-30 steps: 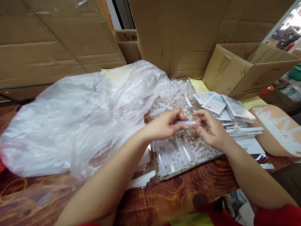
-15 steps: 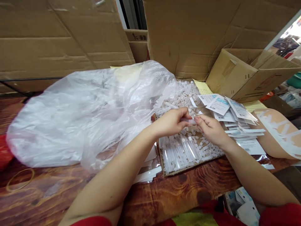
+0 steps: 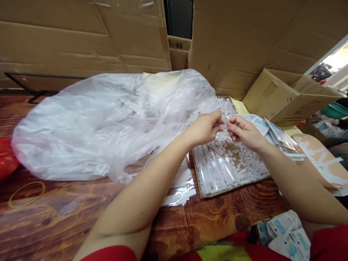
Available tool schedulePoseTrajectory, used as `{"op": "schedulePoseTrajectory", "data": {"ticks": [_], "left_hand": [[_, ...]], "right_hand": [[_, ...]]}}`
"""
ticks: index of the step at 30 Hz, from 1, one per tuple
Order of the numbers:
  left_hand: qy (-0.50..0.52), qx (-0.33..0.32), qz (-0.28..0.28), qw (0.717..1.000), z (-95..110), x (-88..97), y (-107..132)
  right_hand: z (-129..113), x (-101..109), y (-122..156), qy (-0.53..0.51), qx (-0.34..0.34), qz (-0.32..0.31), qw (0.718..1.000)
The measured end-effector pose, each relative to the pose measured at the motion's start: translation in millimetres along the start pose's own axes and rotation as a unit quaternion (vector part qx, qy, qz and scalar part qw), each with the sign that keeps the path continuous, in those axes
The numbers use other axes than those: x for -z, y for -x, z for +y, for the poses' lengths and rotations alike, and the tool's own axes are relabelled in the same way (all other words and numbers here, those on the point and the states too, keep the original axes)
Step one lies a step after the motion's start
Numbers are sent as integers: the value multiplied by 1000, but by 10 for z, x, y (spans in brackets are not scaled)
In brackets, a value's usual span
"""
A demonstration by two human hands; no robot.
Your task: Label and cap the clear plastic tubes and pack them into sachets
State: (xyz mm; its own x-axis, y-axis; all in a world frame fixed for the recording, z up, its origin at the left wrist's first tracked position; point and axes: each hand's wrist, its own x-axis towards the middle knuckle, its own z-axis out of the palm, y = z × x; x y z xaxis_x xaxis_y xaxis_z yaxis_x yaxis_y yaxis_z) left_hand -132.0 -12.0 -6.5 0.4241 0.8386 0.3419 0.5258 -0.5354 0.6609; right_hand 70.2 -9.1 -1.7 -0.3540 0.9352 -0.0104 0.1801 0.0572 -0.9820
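My left hand (image 3: pixel 208 127) is closed, its thumb and fingers curled towards each other. Whatever lies between them is too small or hidden to make out. Facing it, my right hand (image 3: pixel 244 133) pinches thumb and forefinger together, the other fingers folded in. The fingertips of both hands are close but apart. Both are above a shallow cardboard tray (image 3: pixel 233 187) strewn with small white plastic pieces (image 3: pixel 251 165). Several clear plastic tubes (image 3: pixel 217 168) lie side by side in the tray's near left part.
A large translucent plastic bag (image 3: pixel 89 127) covers the left of the wooden table (image 3: pixel 190 224). Printed packets (image 3: pixel 274 132) are piled right of the tray, near a tan sheet with white strips (image 3: pixel 323 159). An open carton (image 3: pixel 269 94) stands behind; flat packs (image 3: pixel 182 181) lie left.
My hands have drawn slightly apart and sit higher over the tray. The whitish tube-like piece that spanned them is no longer visible between them. The camera view has shifted a little.
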Motion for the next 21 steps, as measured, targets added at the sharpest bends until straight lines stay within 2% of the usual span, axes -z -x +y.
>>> {"op": "schedulePoseTrajectory", "data": {"ticks": [4,6,8,10,11,12,14,16,18,20,21], "left_hand": [[-72,-10,-19,997,16,-28,-7],[-106,5,-20,994,0,-28,-10],[-138,51,-5,989,-52,-7,-12],[-169,104,0,980,-120,28,-16],[-182,119,-7,976,-149,45,-19],[-191,124,-21,973,-169,57,-23],[-202,107,-59,972,-184,60,-28],[-206,88,-102,969,-174,27,-24],[-211,84,-133,965,-162,-31,-9],[-217,91,-145,961,-162,-93,9],[-219,93,-145,960,-166,-120,16]], "right_hand": [[-30,32,-70,-15,-100,-17,995],[-87,79,-167,30,-137,-8,990],[-154,145,-333,113,-136,37,983],[-200,227,-559,235,-109,114,959],[-210,272,-683,301,-92,155,936],[-210,316,-804,363,-78,190,909],[-184,395,-1006,416,-64,219,880],[-141,442,-1105,439,-52,221,869],[-99,439,-1068,464,-33,217,858],[-69,389,-901,512,-6,173,842],[-58,351,-781,544,8,127,830]]}}
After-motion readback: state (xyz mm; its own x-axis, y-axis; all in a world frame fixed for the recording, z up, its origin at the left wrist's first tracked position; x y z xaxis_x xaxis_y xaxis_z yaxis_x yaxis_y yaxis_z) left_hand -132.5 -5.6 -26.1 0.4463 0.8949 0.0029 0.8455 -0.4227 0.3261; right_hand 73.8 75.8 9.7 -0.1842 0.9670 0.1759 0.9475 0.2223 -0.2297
